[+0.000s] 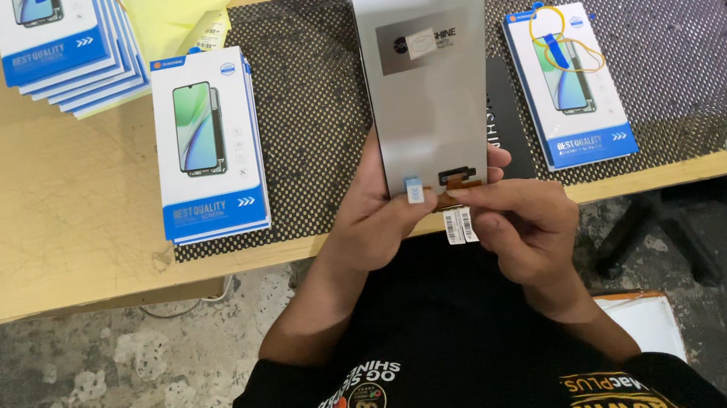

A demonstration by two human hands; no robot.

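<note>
head view: stacked boxes (207, 145) sit left on the mat (305, 118), well clear. left hand (375, 221) closes around the lower edge of the screen (429, 64), which stands upright above the table edge. right hand (516, 226) pinches the flex (460, 189) and labels (460, 225) under it. a hard tug could tear the flex; a loose left grip could drop the screen onto the floor.
</note>
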